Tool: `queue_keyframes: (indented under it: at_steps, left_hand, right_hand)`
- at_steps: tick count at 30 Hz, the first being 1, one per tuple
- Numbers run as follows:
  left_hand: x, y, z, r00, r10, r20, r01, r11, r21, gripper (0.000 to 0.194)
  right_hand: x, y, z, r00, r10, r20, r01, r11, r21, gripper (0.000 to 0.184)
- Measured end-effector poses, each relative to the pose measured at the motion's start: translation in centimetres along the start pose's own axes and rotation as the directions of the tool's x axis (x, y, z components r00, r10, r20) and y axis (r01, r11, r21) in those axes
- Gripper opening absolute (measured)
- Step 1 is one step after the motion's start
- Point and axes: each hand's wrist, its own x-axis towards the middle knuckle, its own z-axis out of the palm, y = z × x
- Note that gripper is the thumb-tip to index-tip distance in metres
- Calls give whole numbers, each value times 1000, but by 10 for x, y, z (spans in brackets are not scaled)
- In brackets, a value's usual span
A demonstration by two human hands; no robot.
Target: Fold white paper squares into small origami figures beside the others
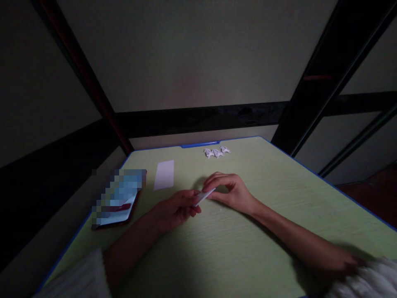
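A small piece of folded white paper is held tilted above the middle of the table. My left hand pinches its lower left end between thumb and fingers. From the other side, my right hand curls over with fingertips and thumb closed on its upper right part. The hands hide some of the paper, so its full shape cannot be made out. Farther back lie three small folded paper figures side by side. A flat white paper rectangle rests beyond my left hand.
At the left edge of the pale green table lies a phone or tablet with a dark red rim, its screen partly pixelated. The table has a blue edge and a blue strip at the back. Panelled walls stand behind it.
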Motion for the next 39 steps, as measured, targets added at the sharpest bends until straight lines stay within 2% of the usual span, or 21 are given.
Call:
queue_keyframes:
  at_steps: [3, 5, 8, 10, 12, 14, 17, 20, 23, 26, 31, 36, 39]
  left_hand:
    - [-2, 1, 2, 999, -37, -29, 37, 999, -15, 27]
    - [-3, 3, 4, 996, -57, -65, 55, 998, -27, 31]
    - [-3, 5, 8, 989, -64, -133, 56, 996, -63, 36]
    - [-2, 5, 9, 985, -55, -166, 41, 995, -87, 36]
    - [0, 3, 9, 984, -19, -174, 4, 996, -89, 33]
    - [3, 0, 6, 985, 70, -157, -79, 996, -48, 25]
    - [8, -5, 1, 950, 251, -185, -238, 967, 89, 13]
    - [9, -5, -3, 878, 442, -183, -401, 889, 220, 9]
    - [7, -5, -4, 786, 608, -109, -545, 766, 340, 15]
    - [6, -6, -4, 712, 699, -74, -604, 662, 444, 14]
    - [7, -9, -1, 655, 752, -68, -604, 575, 552, 10]
    - [9, -9, 0, 667, 735, -122, -560, 603, 569, 6]
    - [9, -9, 0, 687, 713, -141, -520, 617, 591, 6]
  right_hand:
    - [-3, -5, -1, 975, -166, 144, 199, 947, -252, 11]
    - [-6, -7, 0, 954, -207, 215, 274, 892, -358, 16]
    - [-8, -8, 2, 954, -210, 215, 288, 845, -450, 20]
    - [-9, -8, 4, 966, -191, 172, 249, 857, -451, 20]
    - [-8, -9, 6, 986, -125, 113, 160, 903, -399, 20]
    - [-7, -10, 8, 998, -4, 56, 22, 944, -329, 21]
    - [-4, -7, 9, 979, 200, -48, -206, 952, -227, 22]
    - [-1, -2, 11, 905, 401, -140, -403, 915, 11, 23]
    - [3, 1, 13, 803, 580, -139, -528, 799, 287, 24]
    - [5, 0, 15, 735, 669, -111, -571, 699, 431, 24]
    - [5, -2, 18, 693, 715, -96, -556, 614, 561, 23]
    - [4, -4, 22, 664, 747, -42, -577, 546, 607, 23]
    - [4, -6, 23, 661, 750, -27, -595, 546, 590, 24]
